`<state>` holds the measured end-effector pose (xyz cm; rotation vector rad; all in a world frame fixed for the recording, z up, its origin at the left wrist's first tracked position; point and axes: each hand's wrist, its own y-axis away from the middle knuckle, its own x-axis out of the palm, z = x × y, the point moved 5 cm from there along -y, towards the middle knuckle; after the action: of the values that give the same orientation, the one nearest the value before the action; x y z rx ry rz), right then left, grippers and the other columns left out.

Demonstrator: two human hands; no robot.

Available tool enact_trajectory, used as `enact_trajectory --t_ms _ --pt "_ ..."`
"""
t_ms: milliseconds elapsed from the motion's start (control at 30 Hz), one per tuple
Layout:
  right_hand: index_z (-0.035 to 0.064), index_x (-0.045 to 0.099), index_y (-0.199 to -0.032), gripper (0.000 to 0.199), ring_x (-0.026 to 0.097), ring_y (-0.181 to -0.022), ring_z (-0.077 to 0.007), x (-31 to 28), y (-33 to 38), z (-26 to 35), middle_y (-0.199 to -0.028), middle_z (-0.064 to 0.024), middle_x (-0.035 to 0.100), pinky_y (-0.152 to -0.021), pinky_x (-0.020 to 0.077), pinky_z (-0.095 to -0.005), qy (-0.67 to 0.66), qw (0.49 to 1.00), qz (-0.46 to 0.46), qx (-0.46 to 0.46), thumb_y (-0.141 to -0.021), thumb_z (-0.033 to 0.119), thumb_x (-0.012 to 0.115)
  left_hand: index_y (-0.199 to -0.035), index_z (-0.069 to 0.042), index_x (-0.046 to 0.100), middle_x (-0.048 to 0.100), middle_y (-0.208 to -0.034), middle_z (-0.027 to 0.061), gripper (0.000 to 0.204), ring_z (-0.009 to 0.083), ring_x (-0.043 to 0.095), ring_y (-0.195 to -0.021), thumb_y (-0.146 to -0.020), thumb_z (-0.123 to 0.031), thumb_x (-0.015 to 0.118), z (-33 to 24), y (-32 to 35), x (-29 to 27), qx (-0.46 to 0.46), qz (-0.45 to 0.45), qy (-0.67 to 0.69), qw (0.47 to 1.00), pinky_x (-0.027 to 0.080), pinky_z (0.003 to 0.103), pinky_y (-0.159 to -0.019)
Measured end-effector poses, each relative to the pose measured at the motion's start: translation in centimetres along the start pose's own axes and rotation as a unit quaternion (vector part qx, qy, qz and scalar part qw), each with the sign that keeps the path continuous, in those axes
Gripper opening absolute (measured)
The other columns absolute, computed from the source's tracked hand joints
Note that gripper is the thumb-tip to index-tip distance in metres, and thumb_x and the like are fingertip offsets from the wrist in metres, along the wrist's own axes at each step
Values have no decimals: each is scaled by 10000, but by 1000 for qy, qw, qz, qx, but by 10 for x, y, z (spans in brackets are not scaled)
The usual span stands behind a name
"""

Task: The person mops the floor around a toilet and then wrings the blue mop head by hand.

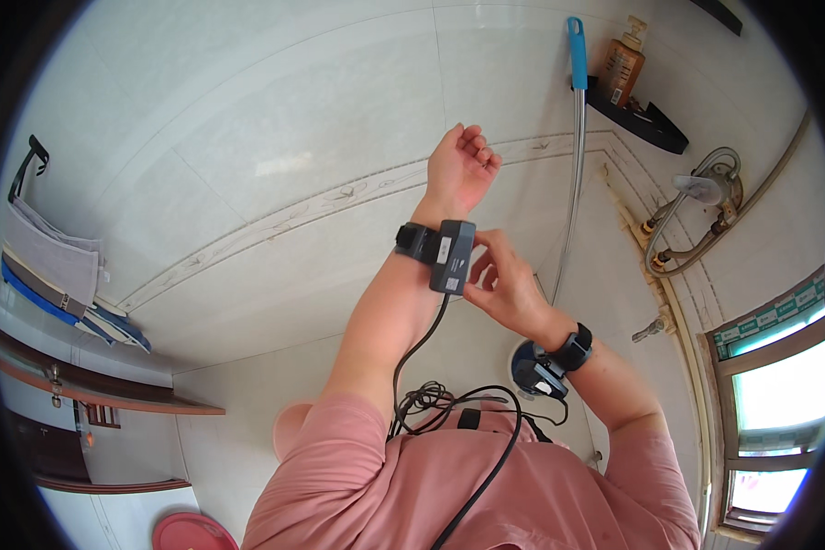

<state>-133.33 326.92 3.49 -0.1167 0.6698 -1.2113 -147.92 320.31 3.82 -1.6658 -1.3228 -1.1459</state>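
My left hand (465,171) is raised in front of the wall, palm partly showing, with its fingers curled in and nothing seen in them. Around the left wrist runs a black strap (416,243) that carries a dark grey box-shaped device (452,258) with a black cable. The thumb and fingers of my right hand (507,286) grip the side of that device. On my right wrist sits another black strap (575,346) with a second device (546,378) beneath it, partly hidden. The black cable (431,401) lies in loops across my pink shirt.
A blue-handled metal pole (577,119) leans by a corner shelf (637,119) holding a pump bottle (621,64). Right are a shower hose with pipes (706,215) and a window (779,394). Towels (55,247) hang left, above an open cabinet (110,394) and red basin (192,532).
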Motion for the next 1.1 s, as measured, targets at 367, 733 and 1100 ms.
enact_trajectory --t_ms 367,733,1100 --pt "16 544 -941 250 360 -555 -37 68 39 20 -633 18 440 -492 317 -187 -263 877 385 117 -829 240 543 -742 -36 499 432 -587 26 229 143 380 -516 -844 -202 380 -45 -41 41 83 45 -70 993 363 313 -576" --pt "50 534 -1026 214 477 -603 -73 62 48 30 -802 -14 540 -545 391 -191 -338 822 444 114 -863 157 446 -765 -56 471 429 -628 21 176 134 372 -539 -845 -184 380 -10 -32 -27 31 -53 -41 997 366 300 -617" --pt "24 521 -929 133 536 -593 -108 12 21 -24 -757 -50 554 -525 429 -232 -75 980 145 115 -799 48 503 -734 -63 459 418 -598 16 190 127 360 -512 -850 -184 369 -37 -18 11 66 3 -11 998 352 288 -588"
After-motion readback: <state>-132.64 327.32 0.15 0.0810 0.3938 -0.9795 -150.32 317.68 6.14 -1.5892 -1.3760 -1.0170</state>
